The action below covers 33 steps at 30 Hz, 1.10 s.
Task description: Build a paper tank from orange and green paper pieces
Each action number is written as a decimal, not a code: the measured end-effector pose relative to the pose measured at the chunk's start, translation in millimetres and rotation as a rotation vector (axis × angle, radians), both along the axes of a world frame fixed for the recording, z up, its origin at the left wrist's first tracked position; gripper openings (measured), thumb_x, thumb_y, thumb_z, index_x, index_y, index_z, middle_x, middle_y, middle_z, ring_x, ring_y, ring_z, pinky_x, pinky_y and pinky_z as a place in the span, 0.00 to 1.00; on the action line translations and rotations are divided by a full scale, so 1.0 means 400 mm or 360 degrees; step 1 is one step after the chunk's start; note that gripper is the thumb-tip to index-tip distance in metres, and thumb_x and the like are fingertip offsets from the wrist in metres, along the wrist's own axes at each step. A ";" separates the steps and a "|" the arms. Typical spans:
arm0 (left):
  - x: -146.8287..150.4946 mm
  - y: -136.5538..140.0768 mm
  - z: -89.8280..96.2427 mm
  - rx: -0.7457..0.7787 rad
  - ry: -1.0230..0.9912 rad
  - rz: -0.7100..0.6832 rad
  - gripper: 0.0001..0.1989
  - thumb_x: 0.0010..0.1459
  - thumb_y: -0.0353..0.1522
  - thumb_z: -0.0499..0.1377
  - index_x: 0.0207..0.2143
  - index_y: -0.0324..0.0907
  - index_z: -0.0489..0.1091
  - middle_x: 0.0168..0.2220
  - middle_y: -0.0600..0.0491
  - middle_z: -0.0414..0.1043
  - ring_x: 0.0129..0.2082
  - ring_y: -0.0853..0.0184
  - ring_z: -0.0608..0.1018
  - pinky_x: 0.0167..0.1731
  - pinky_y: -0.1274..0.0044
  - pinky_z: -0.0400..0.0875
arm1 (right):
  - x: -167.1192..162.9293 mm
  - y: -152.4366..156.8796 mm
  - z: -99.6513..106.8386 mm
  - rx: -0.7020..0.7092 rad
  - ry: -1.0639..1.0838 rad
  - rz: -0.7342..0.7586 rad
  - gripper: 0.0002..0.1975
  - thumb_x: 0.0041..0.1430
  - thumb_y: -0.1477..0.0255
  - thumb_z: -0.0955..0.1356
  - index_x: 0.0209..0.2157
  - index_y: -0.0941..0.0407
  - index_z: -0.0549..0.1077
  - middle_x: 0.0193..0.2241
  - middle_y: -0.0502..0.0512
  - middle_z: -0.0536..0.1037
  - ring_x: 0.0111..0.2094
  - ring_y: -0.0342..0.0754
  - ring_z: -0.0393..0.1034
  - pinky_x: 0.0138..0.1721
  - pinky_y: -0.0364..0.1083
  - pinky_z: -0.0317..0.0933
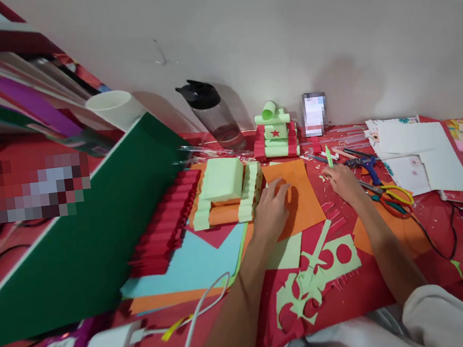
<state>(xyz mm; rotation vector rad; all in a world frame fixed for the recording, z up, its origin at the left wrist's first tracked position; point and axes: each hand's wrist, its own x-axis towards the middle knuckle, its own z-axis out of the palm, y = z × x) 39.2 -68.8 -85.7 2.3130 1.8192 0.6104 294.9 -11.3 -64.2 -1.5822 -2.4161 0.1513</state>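
Note:
My left hand (275, 207) rests on an orange sheet of paper (304, 201), fingers bent and slightly apart, with nothing in them. Just left of it sits a paper model (222, 183) with a light-green block on top and rolled sides over an orange base. My right hand (341, 180) has its fingertips pinched together at a slim light-green piece (329, 157) that points up; its exact kind is too small to tell. Beside that hand lie a blue glue gun (368, 168) and scissors (397, 196) with yellow handles.
A finished-looking paper tank (275, 135) and a phone (314, 114) stand against the wall by a bottle (211, 111). Cut green scraps (347, 255) lie in front. Red corrugated paper (165, 220) leans near a green board (76, 241). A white cable (191, 334) crosses the front left.

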 end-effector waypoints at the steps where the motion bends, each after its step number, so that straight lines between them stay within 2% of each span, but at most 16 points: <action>1: 0.001 -0.002 0.002 -0.0027 0.0009 0.0001 0.32 0.51 0.17 0.48 0.55 0.45 0.71 0.65 0.46 0.66 0.58 0.50 0.74 0.44 0.63 0.79 | 0.000 0.001 -0.002 -0.0005 0.0014 0.0004 0.16 0.67 0.82 0.62 0.47 0.56 0.78 0.41 0.62 0.80 0.44 0.56 0.70 0.47 0.49 0.59; 4: 0.006 -0.005 0.004 -0.0051 0.0050 0.0007 0.31 0.51 0.17 0.49 0.54 0.45 0.72 0.66 0.44 0.64 0.60 0.48 0.72 0.43 0.61 0.80 | -0.001 0.002 -0.007 -0.0020 0.0019 0.0000 0.17 0.66 0.84 0.61 0.46 0.57 0.78 0.41 0.62 0.80 0.44 0.56 0.68 0.46 0.49 0.60; 9: 0.014 -0.004 -0.004 0.0082 0.0007 0.0027 0.29 0.53 0.15 0.49 0.53 0.41 0.73 0.73 0.41 0.52 0.72 0.43 0.58 0.61 0.52 0.71 | -0.004 -0.001 -0.005 -0.0009 -0.0041 0.0044 0.17 0.64 0.85 0.61 0.45 0.56 0.78 0.41 0.62 0.80 0.45 0.57 0.68 0.47 0.50 0.58; 12: 0.015 -0.004 -0.002 0.0150 -0.0058 0.0007 0.28 0.54 0.15 0.49 0.52 0.40 0.74 0.76 0.43 0.46 0.76 0.43 0.47 0.66 0.50 0.64 | -0.005 -0.005 0.002 0.0011 -0.0051 0.0061 0.17 0.65 0.85 0.61 0.45 0.56 0.77 0.41 0.62 0.80 0.46 0.57 0.69 0.47 0.51 0.57; 15: 0.016 -0.006 0.003 0.0215 -0.0039 0.0012 0.27 0.56 0.15 0.49 0.52 0.41 0.74 0.76 0.44 0.44 0.77 0.46 0.39 0.68 0.50 0.60 | -0.006 -0.007 0.004 0.0009 -0.0020 0.0083 0.19 0.66 0.86 0.60 0.49 0.55 0.76 0.43 0.61 0.80 0.46 0.56 0.70 0.48 0.50 0.56; 18: 0.015 -0.005 0.001 0.0266 0.0002 -0.0001 0.27 0.56 0.14 0.49 0.52 0.40 0.74 0.76 0.42 0.45 0.77 0.46 0.37 0.70 0.50 0.57 | -0.008 -0.006 -0.002 0.0009 -0.0042 0.0099 0.20 0.65 0.86 0.61 0.51 0.55 0.76 0.45 0.62 0.78 0.46 0.55 0.70 0.48 0.50 0.57; 21: 0.014 -0.001 -0.011 0.0279 0.0000 -0.0044 0.26 0.57 0.14 0.49 0.52 0.39 0.74 0.75 0.39 0.48 0.76 0.45 0.41 0.69 0.51 0.58 | -0.012 -0.005 -0.011 0.0016 -0.0059 0.0086 0.20 0.64 0.86 0.61 0.50 0.56 0.76 0.46 0.62 0.77 0.44 0.54 0.70 0.48 0.49 0.58; 26: 0.011 0.008 -0.029 0.0288 -0.0094 -0.0166 0.24 0.57 0.15 0.50 0.49 0.41 0.75 0.69 0.42 0.63 0.74 0.48 0.54 0.67 0.54 0.65 | -0.018 -0.010 -0.002 0.0004 0.0087 0.0089 0.20 0.65 0.85 0.62 0.51 0.56 0.76 0.45 0.63 0.76 0.47 0.56 0.70 0.49 0.51 0.62; 29: 0.013 0.009 -0.024 0.0346 -0.0194 -0.0272 0.21 0.62 0.18 0.51 0.51 0.42 0.73 0.61 0.41 0.72 0.67 0.50 0.69 0.61 0.58 0.72 | -0.028 -0.021 0.016 -0.0052 0.0521 0.0133 0.14 0.67 0.80 0.63 0.49 0.55 0.76 0.46 0.62 0.76 0.46 0.54 0.72 0.50 0.51 0.66; 31: 0.017 0.006 -0.014 0.0371 -0.0281 -0.0359 0.18 0.66 0.23 0.52 0.55 0.42 0.71 0.54 0.42 0.77 0.57 0.54 0.78 0.54 0.62 0.77 | -0.043 -0.031 0.025 -0.0200 0.0915 0.0210 0.09 0.67 0.75 0.67 0.46 0.53 0.75 0.45 0.58 0.77 0.44 0.51 0.75 0.48 0.50 0.69; 33: 0.022 0.002 -0.003 0.0394 -0.0346 -0.0434 0.15 0.70 0.28 0.53 0.57 0.43 0.69 0.48 0.44 0.80 0.48 0.57 0.82 0.47 0.65 0.78 | -0.065 -0.042 0.026 -0.0393 0.1255 0.0262 0.06 0.64 0.69 0.70 0.43 0.53 0.74 0.43 0.55 0.77 0.41 0.49 0.76 0.45 0.48 0.72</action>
